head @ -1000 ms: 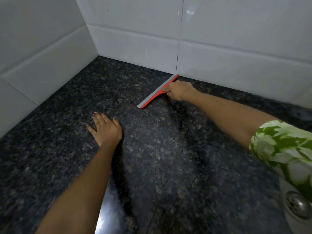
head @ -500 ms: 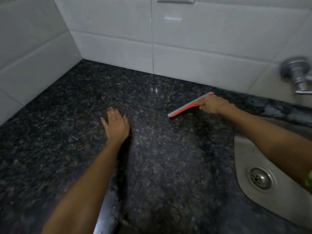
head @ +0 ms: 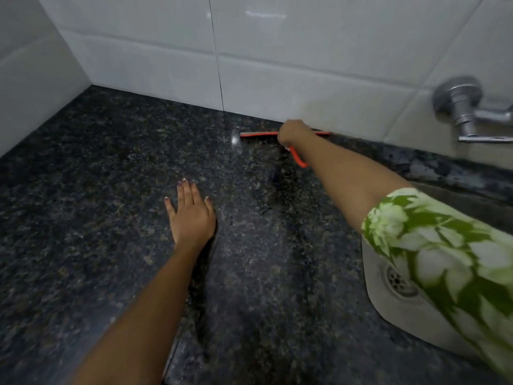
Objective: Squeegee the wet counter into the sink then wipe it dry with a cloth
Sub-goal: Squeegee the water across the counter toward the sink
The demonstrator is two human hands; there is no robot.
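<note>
At the lower right we see the sink (head: 377, 276), then at mid-frame our left hand (head: 191, 215) lying flat with straight fingers on the counter (head: 83, 218), and farthest, in the upper middle, our right hand (head: 291, 132) gripping the orange squeegee (head: 258, 134), whose blade lies along the tiled wall (head: 277, 65).

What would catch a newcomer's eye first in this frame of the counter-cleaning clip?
The orange squeegee stands out first, lying along the foot of the white tiled wall at the back of the dark speckled counter, gripped by the right hand. Next comes the left hand, flat on the counter nearer the camera. At the right edge, a green and white sleeve partly covers the steel sink.
</note>
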